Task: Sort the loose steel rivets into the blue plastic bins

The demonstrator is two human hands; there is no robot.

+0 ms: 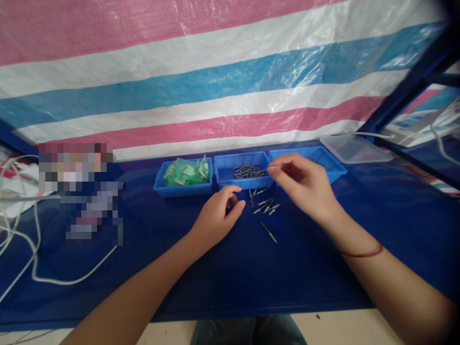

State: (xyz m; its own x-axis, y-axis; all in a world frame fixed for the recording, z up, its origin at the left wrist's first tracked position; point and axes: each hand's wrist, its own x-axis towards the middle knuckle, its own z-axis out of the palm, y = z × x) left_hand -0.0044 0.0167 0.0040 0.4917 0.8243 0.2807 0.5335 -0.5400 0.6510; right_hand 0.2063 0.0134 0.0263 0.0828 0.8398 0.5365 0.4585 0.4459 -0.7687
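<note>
My right hand (307, 187) is raised at the right side of the middle blue bin (237, 183), thumb and fingertips pinched together. A thin metal pin juts from the pinch, seemingly a blind rivet, mostly hidden by the fingers. In that bin lies a heap of blind rivets (247, 171). My left hand (215, 211) hovers at the bin's front edge, fingers curled but apart from the thumb, with nothing between them. Between my hands, several loose blind rivets (266, 207) are scattered on the blue table, and a single rivet (269, 233) lies closer to me.
On the left stands a blue bin (183, 191) of green plastic packets (187, 171). Another blue bin (334, 170) is partly behind my right hand. A clear plastic lid (355, 149) lies at the back right. White cables (68, 282) loop over the left side.
</note>
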